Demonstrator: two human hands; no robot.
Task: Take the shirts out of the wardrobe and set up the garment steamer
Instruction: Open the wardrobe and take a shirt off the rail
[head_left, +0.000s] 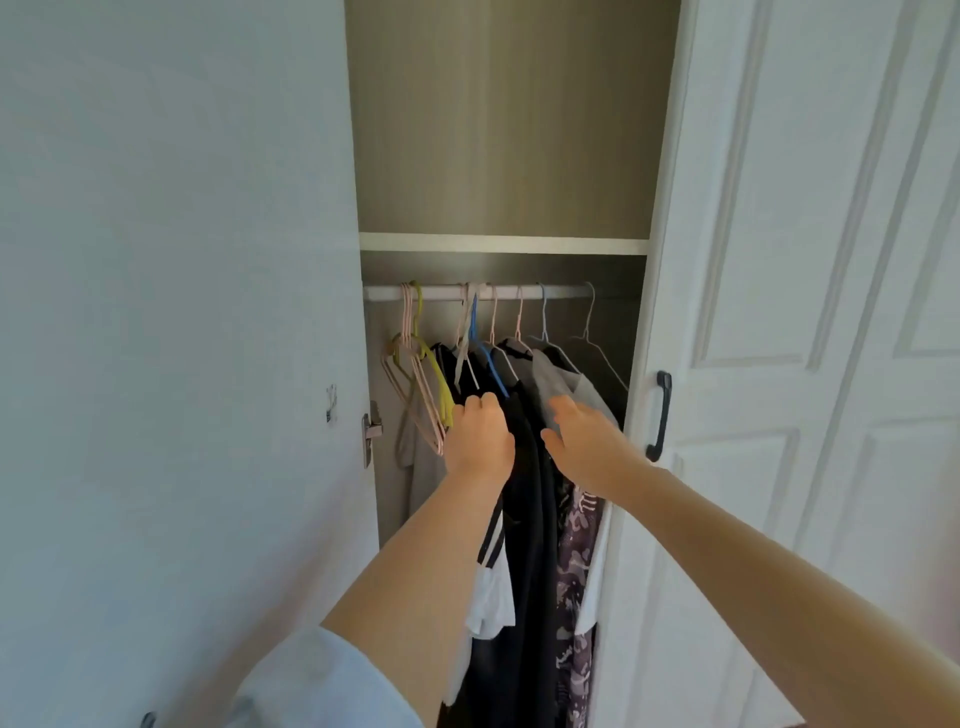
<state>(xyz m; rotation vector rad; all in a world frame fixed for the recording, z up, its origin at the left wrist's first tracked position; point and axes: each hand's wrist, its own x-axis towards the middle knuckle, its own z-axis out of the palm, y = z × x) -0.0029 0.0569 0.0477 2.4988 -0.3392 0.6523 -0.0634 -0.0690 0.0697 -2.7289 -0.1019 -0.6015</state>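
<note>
- Several garments hang close-packed on the white round wardrobe rail (561, 292): a black shirt (530, 467) at centre, a grey soft-knit shirt (558, 389) just to its right, a dark patterned garment (574, 571) lower down, a white piece (491, 597) below the left forearm
- Left hand (478, 436): fingers curled into the black cloth near the shoulder, seemingly gripping it; the grip itself is partly hidden by the knuckles
- Right hand (587, 441): fingers fairly straight and spread, laid against the grey shirt, nothing pinched that I can see
- Handling, as judged: shirts light, limp, folding wherever held; cloth would slide off a smooth hanger if tugged low. Better hold is the hanger neck or hook, lifted up and clear of the rail
- Hangers: thin pink plastic (415, 395), one yellow-green (439, 384), one blue (491, 358), pale wire ones (597, 348) at right; slim, springy, apt to snag neighbours
- White panelled door (779, 312) with black bar handle (660, 415), matte; beige woodgrain back panel (509, 130) above the shelf
- Garment steamer not in view
</note>
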